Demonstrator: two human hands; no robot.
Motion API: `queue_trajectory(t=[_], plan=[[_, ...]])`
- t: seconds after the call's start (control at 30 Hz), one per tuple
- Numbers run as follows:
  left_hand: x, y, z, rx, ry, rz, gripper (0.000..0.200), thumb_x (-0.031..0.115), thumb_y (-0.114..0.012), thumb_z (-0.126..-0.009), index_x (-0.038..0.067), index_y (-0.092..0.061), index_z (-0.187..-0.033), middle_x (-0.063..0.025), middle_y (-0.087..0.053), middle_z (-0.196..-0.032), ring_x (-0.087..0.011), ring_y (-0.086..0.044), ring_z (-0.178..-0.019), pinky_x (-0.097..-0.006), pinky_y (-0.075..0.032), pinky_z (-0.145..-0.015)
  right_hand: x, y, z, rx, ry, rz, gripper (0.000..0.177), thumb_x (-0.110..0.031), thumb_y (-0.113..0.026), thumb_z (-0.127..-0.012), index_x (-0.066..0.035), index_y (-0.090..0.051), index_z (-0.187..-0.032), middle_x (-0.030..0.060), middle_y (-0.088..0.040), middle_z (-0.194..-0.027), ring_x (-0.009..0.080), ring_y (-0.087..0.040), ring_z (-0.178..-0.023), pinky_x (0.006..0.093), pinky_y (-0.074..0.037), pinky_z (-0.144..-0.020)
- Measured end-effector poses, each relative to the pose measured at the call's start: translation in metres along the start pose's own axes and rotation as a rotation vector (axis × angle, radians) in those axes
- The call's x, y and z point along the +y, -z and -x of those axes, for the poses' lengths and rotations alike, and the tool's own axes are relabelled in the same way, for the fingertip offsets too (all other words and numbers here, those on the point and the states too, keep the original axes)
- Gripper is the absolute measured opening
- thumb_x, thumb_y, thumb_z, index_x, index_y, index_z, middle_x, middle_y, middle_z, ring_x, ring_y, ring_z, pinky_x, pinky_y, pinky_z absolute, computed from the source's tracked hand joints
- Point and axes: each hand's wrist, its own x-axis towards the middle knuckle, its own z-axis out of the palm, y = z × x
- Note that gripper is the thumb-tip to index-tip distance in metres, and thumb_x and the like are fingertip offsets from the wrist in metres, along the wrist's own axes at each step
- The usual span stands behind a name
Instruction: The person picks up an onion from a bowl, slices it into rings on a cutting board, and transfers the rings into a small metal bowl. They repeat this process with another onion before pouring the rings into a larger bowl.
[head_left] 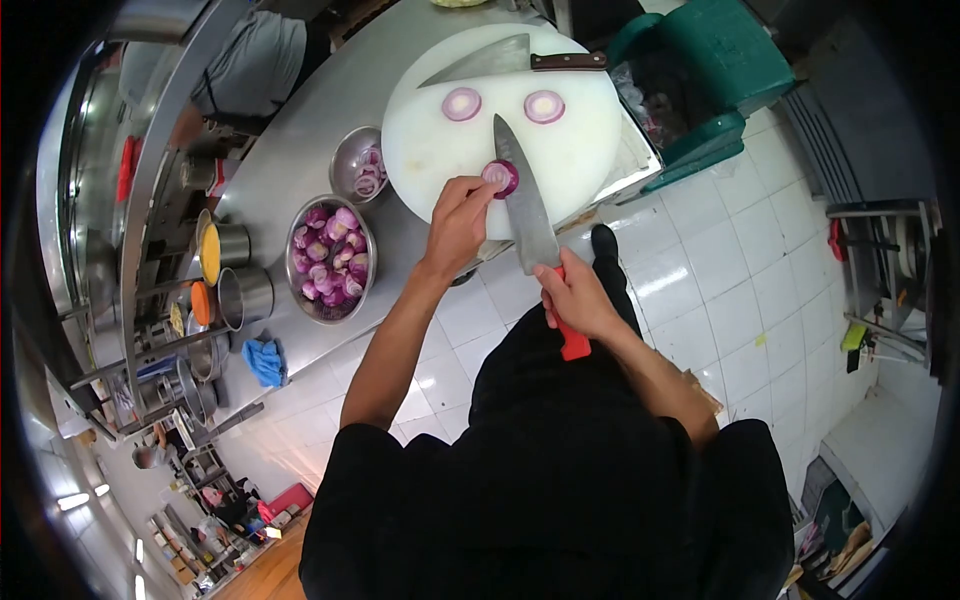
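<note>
My left hand (462, 217) grips a cut red onion (501, 177) on the round white cutting board (420, 140), its pale ringed face showing. In my right hand (577, 297) is the red handle of a chef's knife (530, 215). The blade lies right beside the onion, its tip pointing away from me across the board. Two onion slices, one on the left (461, 104) and one on the right (544, 107), lie flat farther up. Beyond them rests a second knife (490, 62) with a brown wooden handle.
Left of the board, a small metal bowl (357, 165) holds onion rings and a larger bowl (372, 270) holds several peeled red onions. A blue cloth (263, 362) lies near the counter edge. A green bin (735, 55) stands at the right. Another person (255, 65) is across the counter.
</note>
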Motion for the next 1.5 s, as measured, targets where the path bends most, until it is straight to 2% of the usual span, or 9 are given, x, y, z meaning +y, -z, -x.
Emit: queue_trajectory(t=[0.1,0.2,0.27,0.4,0.57,0.7,0.87,1.23,1.5], plan=[[0.001,0.008,-0.006,-0.062,0.112,0.004,0.030,-0.012,-0.067,-0.080,0.002,-0.073,-0.105,-0.0124,-0.066,-0.096,-0.0289,-0.062,-0.088,-0.0363,-0.052,-0.078,-0.009,0.021,-0.011,-0.057,-0.018,0.015,0.027,-0.023,-0.057,-0.102,0.001,-0.045,-0.098,0.0066,-0.056,-0.064,0.0146,-0.056,-0.045,0.0308,-0.045,-0.042],[-0.018,0.023,-0.019,-0.125,0.020,-0.102,0.033,-0.012,-0.067,-0.081,0.003,-0.073,-0.110,-0.0122,-0.068,-0.101,-0.0282,-0.064,-0.095,-0.0361,-0.053,-0.080,-0.019,0.038,-0.014,-0.108,-0.024,0.062,0.028,-0.024,-0.058,-0.102,0.001,-0.046,-0.098,0.0059,-0.054,-0.064,0.0144,-0.054,-0.043,0.0307,-0.044,-0.041],[-0.029,0.029,-0.029,-0.199,-0.133,-0.018,0.028,-0.007,-0.071,-0.079,0.003,-0.073,-0.105,-0.0115,-0.069,-0.101,-0.0288,-0.064,-0.095,-0.0372,-0.053,-0.082,-0.020,0.039,-0.014,-0.101,-0.020,0.077,0.028,-0.024,-0.058,-0.102,0.001,-0.046,-0.099,0.0055,-0.052,-0.063,0.0142,-0.052,-0.042,0.0308,-0.043,-0.040],[-0.036,0.030,-0.035,-0.245,-0.193,0.012,0.023,-0.005,-0.075,-0.079,0.002,-0.073,-0.101,-0.0108,-0.069,-0.099,-0.0286,-0.064,-0.095,-0.0378,-0.054,-0.082,-0.014,0.022,-0.015,-0.068,0.026,0.072,0.028,-0.023,-0.057,-0.102,0.002,-0.045,-0.097,0.0067,-0.053,-0.064,0.0161,-0.054,-0.043,0.0322,-0.044,-0.040],[-0.030,0.023,-0.026,-0.186,-0.149,-0.013,0.025,-0.004,-0.076,-0.077,0.003,-0.074,-0.101,-0.0099,-0.068,-0.099,-0.0287,-0.063,-0.096,-0.0380,-0.052,-0.083,-0.016,0.003,-0.026,0.031,0.064,0.162,0.030,-0.022,-0.057,-0.102,0.004,-0.044,-0.095,0.0125,-0.056,-0.065,0.0211,-0.061,-0.045,0.0357,-0.047,-0.042],[-0.027,0.023,-0.024,-0.145,-0.156,-0.118,0.028,-0.004,-0.077,-0.075,0.005,-0.074,-0.101,-0.0085,-0.067,-0.100,-0.0298,-0.060,-0.100,-0.0390,-0.051,-0.085,-0.021,0.012,-0.011,0.027,0.060,0.209,0.030,-0.023,-0.057,-0.102,0.003,-0.044,-0.095,0.0114,-0.056,-0.064,0.0207,-0.060,-0.044,0.0353,-0.047,-0.042],[-0.030,0.023,-0.023,-0.156,-0.139,-0.111,0.027,-0.005,-0.077,-0.075,0.005,-0.074,-0.100,-0.0081,-0.066,-0.100,-0.0304,-0.059,-0.099,-0.0393,-0.050,-0.085,-0.006,0.012,0.011,-0.068,-0.023,0.081,0.027,-0.022,-0.056,-0.102,0.001,-0.045,-0.096,0.0072,-0.055,-0.061,0.0174,-0.058,-0.044,0.0330,-0.046,-0.042],[-0.027,0.024,-0.027,-0.138,-0.169,-0.113,0.020,-0.002,-0.078,-0.075,0.003,-0.075,-0.095,-0.0075,-0.070,-0.097,-0.0286,-0.059,-0.095,-0.0379,-0.051,-0.082,-0.011,-0.001,-0.013,-0.062,0.035,0.114,0.028,-0.022,-0.055,-0.102,0.005,-0.049,-0.102,0.0089,-0.055,-0.064,0.0188,-0.058,-0.044,0.0348,-0.048,-0.041],[-0.030,0.030,-0.025,-0.133,-0.137,-0.240,0.014,0.007,-0.077,-0.078,0.008,-0.075,-0.092,-0.0016,-0.070,-0.098,-0.0255,-0.059,-0.099,-0.0384,-0.045,-0.086,-0.024,0.013,-0.018,-0.109,0.048,0.187,0.031,-0.023,-0.056,-0.101,0.007,-0.050,-0.104,0.0094,-0.055,-0.065,0.0189,-0.057,-0.044,0.0353,-0.048,-0.042]])
